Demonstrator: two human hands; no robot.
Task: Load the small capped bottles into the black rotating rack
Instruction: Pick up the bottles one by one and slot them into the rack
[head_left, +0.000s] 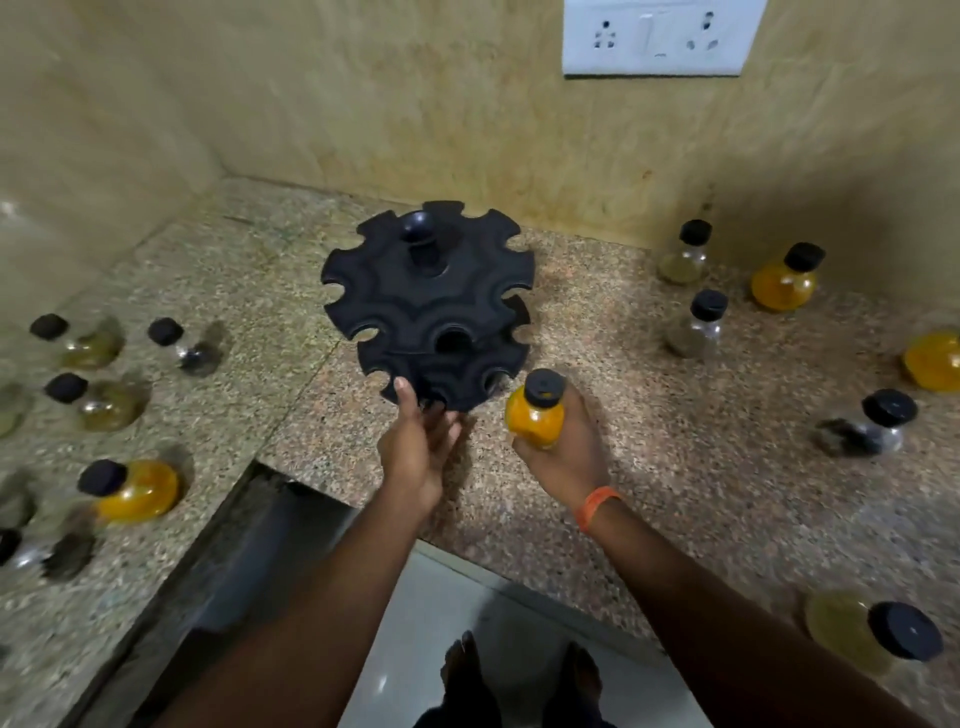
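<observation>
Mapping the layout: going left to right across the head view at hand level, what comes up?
A black-capped glass bottle of yellow powder → left hand → orange-filled black-capped bottle in right hand → dark-filled clear bottle.

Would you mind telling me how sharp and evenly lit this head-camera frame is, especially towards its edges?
Head view: the black rack and the orange bottle held in the right hand are fairly sharp; the left-side bottles smear with blur; wide-angle distortion bows the counter edges; lighting is dim and warm, with soft shadows.

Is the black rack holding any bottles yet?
Empty: all visible slots of the black rack gape; the right hand holds an orange bottle beside it.
</observation>
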